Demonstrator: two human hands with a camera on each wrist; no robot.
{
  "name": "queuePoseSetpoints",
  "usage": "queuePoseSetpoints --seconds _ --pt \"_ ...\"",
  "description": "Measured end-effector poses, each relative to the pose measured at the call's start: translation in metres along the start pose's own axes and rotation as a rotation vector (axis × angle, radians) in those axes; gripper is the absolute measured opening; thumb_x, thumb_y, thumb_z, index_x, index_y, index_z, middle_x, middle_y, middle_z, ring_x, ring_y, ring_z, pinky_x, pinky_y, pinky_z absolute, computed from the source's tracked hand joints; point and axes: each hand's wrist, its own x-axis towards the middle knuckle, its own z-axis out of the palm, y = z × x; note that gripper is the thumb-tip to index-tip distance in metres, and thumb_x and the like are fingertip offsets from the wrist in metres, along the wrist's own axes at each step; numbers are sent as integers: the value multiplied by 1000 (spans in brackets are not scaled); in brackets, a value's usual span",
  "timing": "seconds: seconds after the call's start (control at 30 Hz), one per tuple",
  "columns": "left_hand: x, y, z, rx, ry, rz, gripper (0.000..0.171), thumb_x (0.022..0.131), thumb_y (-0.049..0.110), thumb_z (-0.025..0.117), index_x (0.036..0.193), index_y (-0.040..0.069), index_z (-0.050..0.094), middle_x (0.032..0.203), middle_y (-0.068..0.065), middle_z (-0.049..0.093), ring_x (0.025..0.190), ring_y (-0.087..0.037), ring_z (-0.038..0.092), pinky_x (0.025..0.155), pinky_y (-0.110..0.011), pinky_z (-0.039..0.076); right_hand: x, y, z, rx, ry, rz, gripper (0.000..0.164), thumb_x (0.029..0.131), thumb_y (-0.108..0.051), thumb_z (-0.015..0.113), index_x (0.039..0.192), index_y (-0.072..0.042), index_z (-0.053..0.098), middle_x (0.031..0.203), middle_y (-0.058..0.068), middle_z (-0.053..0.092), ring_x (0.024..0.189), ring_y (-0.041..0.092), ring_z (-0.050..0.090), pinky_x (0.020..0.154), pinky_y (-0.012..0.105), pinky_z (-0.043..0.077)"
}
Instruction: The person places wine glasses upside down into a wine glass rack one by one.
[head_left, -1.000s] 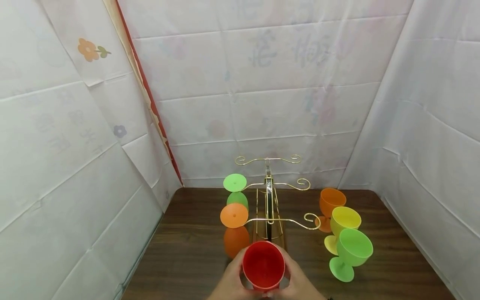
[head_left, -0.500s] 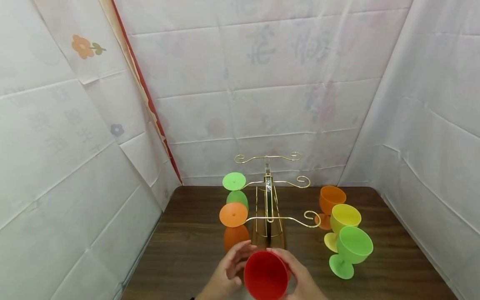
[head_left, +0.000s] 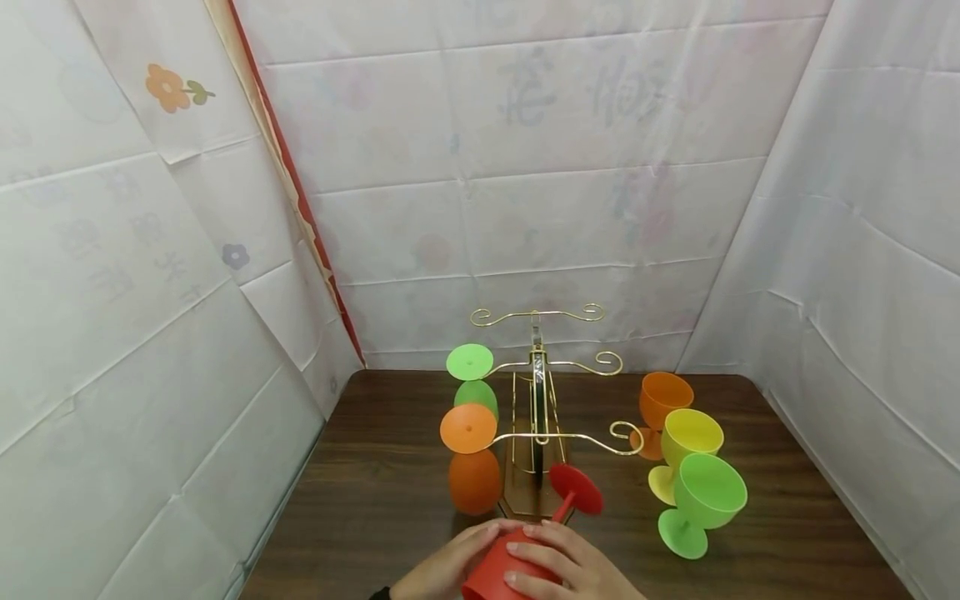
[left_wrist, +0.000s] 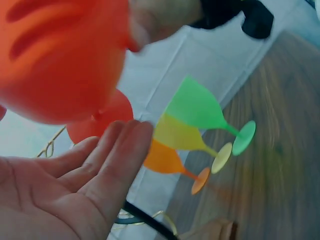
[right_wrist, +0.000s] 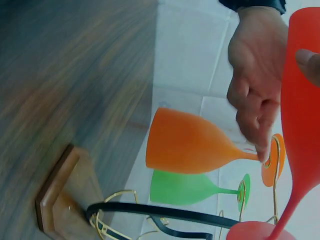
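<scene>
A red goblet (head_left: pixel 491 573) is tilted over in front of the rack, its foot raised toward the back right and its bowl low toward me. My right hand (head_left: pixel 570 567) grips the bowl, fingers spread across it; its thumb shows on the red side in the right wrist view. Beside the bowl is my left hand (head_left: pixel 442 567). In the left wrist view that left hand (left_wrist: pixel 85 185) lies palm up with fingers extended under the bowl. Behind stands a gold wire rack (head_left: pixel 577 439), with an orange goblet (head_left: pixel 474 483) and a green goblet (head_left: pixel 476 400) hanging upside down on its left arms.
On the dark wood table (head_left: pixel 360 500), an orange goblet (head_left: pixel 663 402), a yellow goblet (head_left: pixel 692 433) and a light green goblet (head_left: pixel 708 492) stand upright at the right. The rack has a wooden base (head_left: pixel 528 497). White sheeting (head_left: pixel 525 225) encloses the table's back and sides.
The red goblet has turned from mouth up to tilted, foot now up and to the right. The left hand released it, while the right hand kept hold. The hanging and standing goblets stay put.
</scene>
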Motion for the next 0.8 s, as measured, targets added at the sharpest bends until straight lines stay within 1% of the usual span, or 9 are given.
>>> queuePoseSetpoints --seconds 0.07,0.13,0.23,0.3,0.47,0.53,0.6,0.7,0.8 --pt "0 -1 0 -28 -61 -14 50 105 34 22 145 6 33 131 6 51 116 -9 51 99 -29 43 -2 1 0 -18 -15 -19 59 80 -42 72 123 -5 58 127 18 56 120 35 47 110 38 30" --pt "1 -1 -1 -37 -108 -17 49 105 32 22 145 6 32 130 7 51 115 -8 51 98 -28 43 -3 0 1 -12 -32 -15 60 79 -44 73 124 -7 58 129 17 54 121 35 45 111 39 27" --pt "2 -2 0 -11 -150 -11 50 105 26 20 146 -1 27 128 7 52 113 -7 52 96 -26 44 -4 -1 0 1 -56 -4 59 79 -45 72 125 -10 58 132 15 53 123 34 44 112 39 25" --pt "2 -2 0 -2 -156 -16 50 104 24 21 145 -5 26 126 7 53 111 -6 53 95 -25 45 -5 -2 0 11 -73 9 58 81 -45 71 126 -11 58 134 14 52 124 33 43 114 39 22" --pt "1 -2 -1 2 -134 -31 50 104 24 23 144 -5 29 124 7 55 110 -6 54 94 -25 45 -5 -2 1 22 -84 12 59 81 -46 70 126 -10 57 134 14 52 125 33 42 114 39 20" --pt "0 -2 -1 -10 -118 -47 50 104 26 24 144 -3 30 125 7 55 110 -6 54 95 -26 45 -5 -2 0 24 -84 14 60 81 -47 69 126 -8 56 134 14 52 126 33 42 115 40 19" --pt "-2 -2 0 -26 -94 -59 50 103 27 26 145 -1 30 126 6 54 110 -7 54 95 -28 45 -4 -2 -1 45 -87 36 62 81 -47 69 126 -7 56 135 14 51 126 32 42 115 40 17" --pt "-4 -1 2 -48 -48 -82 48 103 27 28 144 3 31 127 3 53 111 -10 54 96 -31 45 -4 -2 -8 99 -96 107 65 81 -49 68 128 -5 54 136 11 50 127 28 41 116 37 15" --pt "-7 2 3 -20 2 -60 45 101 24 33 141 3 33 127 0 52 112 -14 55 96 -34 46 -8 1 -16 220 -81 185 66 84 -46 67 130 -2 50 137 10 47 127 25 41 111 30 27"
